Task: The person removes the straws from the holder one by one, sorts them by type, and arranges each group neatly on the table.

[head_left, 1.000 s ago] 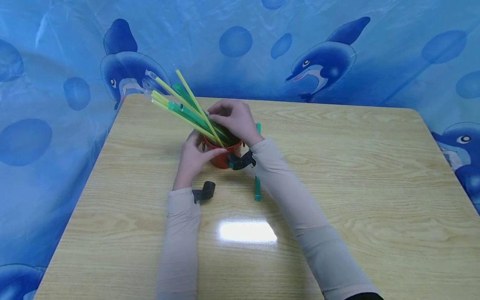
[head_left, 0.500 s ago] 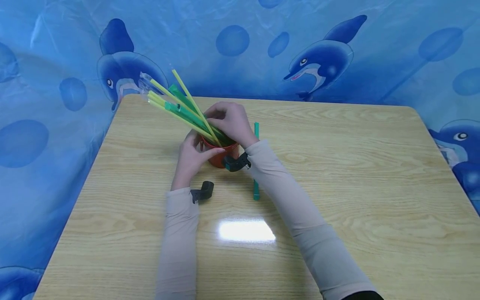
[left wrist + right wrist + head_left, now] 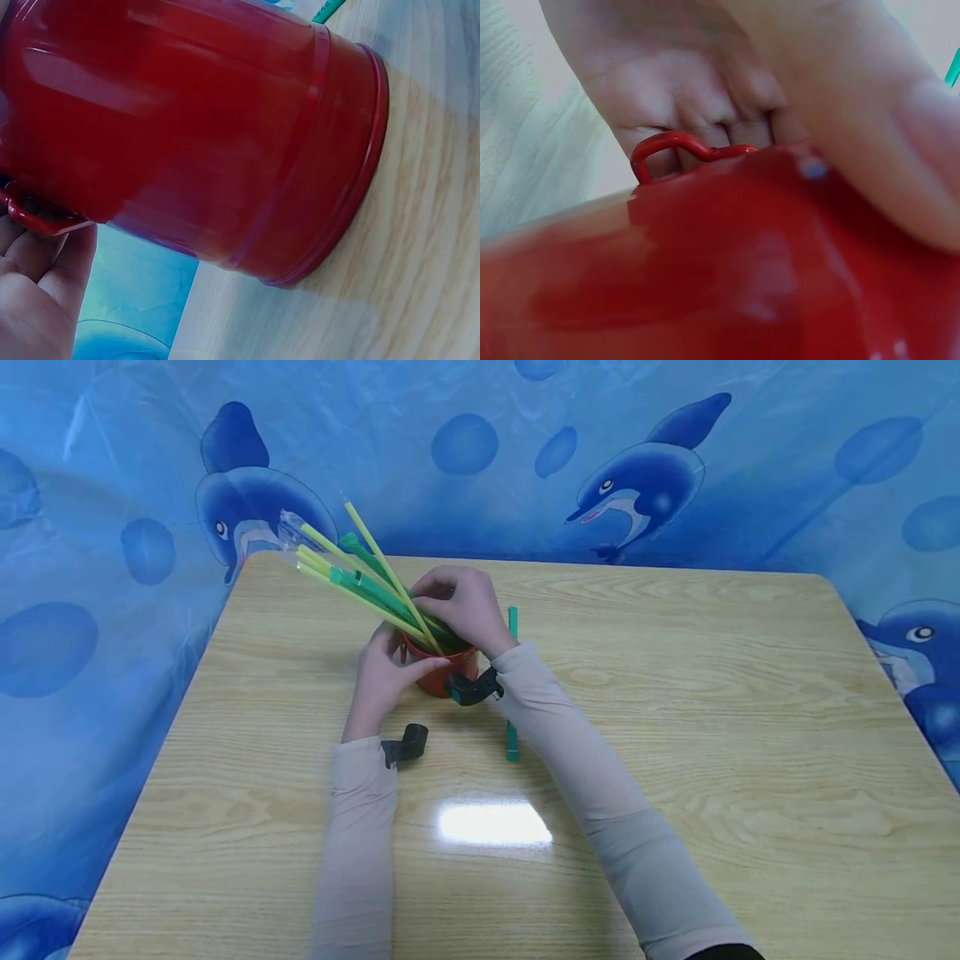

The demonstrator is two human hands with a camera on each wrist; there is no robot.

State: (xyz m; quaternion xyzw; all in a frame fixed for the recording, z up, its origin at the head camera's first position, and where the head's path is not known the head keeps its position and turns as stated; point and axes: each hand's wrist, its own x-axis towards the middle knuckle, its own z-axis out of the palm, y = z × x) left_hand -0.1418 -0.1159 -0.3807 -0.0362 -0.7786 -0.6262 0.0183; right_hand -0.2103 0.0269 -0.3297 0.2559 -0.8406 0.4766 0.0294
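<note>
A small red metal bucket point(image 3: 438, 681) with side handles stands on the table, holding several yellow straw-like sticks point(image 3: 375, 545) and green wrapped strips point(image 3: 375, 597) that lean out to the left. My left hand point(image 3: 382, 672) grips the bucket's left side, its thumb lying across the front near the rim. In the left wrist view, curled fingers point(image 3: 34, 262) sit beside the red handle point(image 3: 45, 221). Above the bucket's right rim, my right hand point(image 3: 465, 602) pinches among the green strips with thumb and forefinger; its fingertips are partly hidden. The right wrist view shows its thumb point(image 3: 870, 127) over the red bucket.
Another green strip point(image 3: 512, 743) lies on the wooden table point(image 3: 712, 735) to the right of the bucket, partly covered by the right forearm point(image 3: 577, 752). Clear plastic wrap point(image 3: 294, 531) sticks out at the far ends of the sticks. A blue dolphin-print sheet point(image 3: 517, 518) hangs behind.
The whole view has shifted slightly. Both hands keep their places at the bucket, and the sticks and strips lean as before.
</note>
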